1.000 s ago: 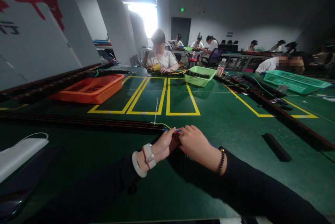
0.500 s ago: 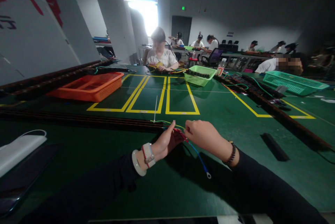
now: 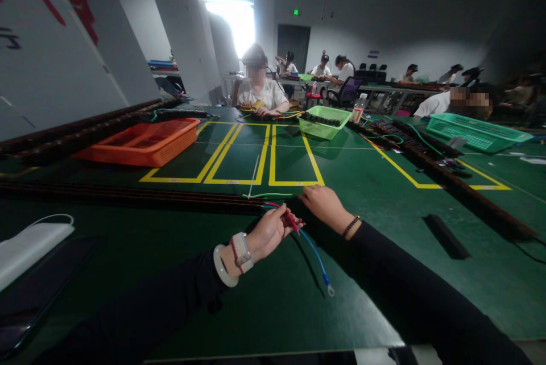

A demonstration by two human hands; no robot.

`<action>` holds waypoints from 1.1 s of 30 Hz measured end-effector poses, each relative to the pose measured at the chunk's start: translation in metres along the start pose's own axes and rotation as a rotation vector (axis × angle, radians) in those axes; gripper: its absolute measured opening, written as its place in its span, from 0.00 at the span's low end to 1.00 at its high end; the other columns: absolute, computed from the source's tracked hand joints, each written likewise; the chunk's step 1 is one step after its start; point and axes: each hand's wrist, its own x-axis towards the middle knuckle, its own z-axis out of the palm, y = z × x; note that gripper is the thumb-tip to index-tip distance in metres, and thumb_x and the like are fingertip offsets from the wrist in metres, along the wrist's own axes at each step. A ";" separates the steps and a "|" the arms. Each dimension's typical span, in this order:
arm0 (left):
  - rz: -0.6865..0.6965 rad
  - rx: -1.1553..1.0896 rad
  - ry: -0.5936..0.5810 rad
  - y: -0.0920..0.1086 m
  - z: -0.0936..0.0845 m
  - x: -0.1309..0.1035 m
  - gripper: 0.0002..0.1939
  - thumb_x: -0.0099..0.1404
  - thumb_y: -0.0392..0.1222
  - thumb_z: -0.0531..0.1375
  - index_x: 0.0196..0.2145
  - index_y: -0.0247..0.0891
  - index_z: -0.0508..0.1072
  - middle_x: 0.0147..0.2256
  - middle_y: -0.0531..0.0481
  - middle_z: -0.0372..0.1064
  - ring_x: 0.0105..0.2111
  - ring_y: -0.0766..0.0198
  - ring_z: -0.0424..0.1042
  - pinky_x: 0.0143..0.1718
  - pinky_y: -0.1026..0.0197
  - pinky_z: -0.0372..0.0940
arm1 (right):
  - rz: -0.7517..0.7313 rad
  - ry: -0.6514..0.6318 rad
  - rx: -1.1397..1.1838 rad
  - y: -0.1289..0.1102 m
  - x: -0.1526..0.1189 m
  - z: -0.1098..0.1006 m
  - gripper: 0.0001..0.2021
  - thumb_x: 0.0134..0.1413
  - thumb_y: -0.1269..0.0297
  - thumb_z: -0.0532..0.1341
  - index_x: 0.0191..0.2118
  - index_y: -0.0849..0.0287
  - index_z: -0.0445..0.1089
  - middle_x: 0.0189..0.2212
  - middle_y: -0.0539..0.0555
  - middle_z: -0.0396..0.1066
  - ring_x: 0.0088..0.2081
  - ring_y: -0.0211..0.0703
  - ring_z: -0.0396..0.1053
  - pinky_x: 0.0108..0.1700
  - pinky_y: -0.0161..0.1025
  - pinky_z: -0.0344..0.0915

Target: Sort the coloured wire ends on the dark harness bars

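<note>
My left hand (image 3: 269,232) pinches a red wire (image 3: 293,222) and a blue wire (image 3: 314,248), whose ring terminal (image 3: 330,290) hangs toward the front edge. These wires come from the right end of a long dark bar (image 3: 170,197). Beyond them, my right hand (image 3: 324,202) lies low over the table, its fingers closed at the end of a yellow-green wire (image 3: 273,195). A thin white cable tie (image 3: 254,177) sticks up near the bar's end.
An orange basket (image 3: 174,142) stands at left, a light green one (image 3: 324,129) and a teal one (image 3: 478,135) farther back. A white device (image 3: 34,245) and phone (image 3: 38,291) lie at left, a short black strip (image 3: 446,236) at right. Across the table sits a person (image 3: 260,89).
My right hand has moved forward, away from the red and blue wires, to the yellow-green wire, which now lies straighter. The blue wire's terminal has shifted slightly left.
</note>
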 end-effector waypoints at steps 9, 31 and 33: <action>0.009 -0.056 -0.017 -0.001 -0.002 0.003 0.07 0.62 0.33 0.56 0.26 0.32 0.69 0.28 0.46 0.71 0.29 0.65 0.71 0.34 0.63 0.65 | -0.160 0.026 0.145 -0.034 -0.027 -0.053 0.15 0.58 0.51 0.55 0.37 0.60 0.67 0.32 0.54 0.70 0.35 0.43 0.68 0.35 0.36 0.59; -0.005 -0.042 0.035 0.003 0.003 -0.002 0.12 0.67 0.39 0.49 0.30 0.31 0.68 0.28 0.45 0.69 0.30 0.65 0.70 0.42 0.57 0.65 | 0.033 -0.126 -0.049 -0.020 -0.015 -0.022 0.10 0.62 0.66 0.49 0.38 0.63 0.66 0.31 0.59 0.71 0.34 0.46 0.71 0.33 0.36 0.61; -0.013 -0.027 0.057 0.003 0.002 -0.001 0.13 0.68 0.39 0.49 0.30 0.31 0.67 0.26 0.45 0.68 0.29 0.65 0.70 0.41 0.57 0.65 | 0.055 -0.167 -0.022 -0.018 -0.013 -0.017 0.10 0.62 0.64 0.50 0.39 0.62 0.66 0.32 0.59 0.71 0.35 0.46 0.71 0.33 0.35 0.61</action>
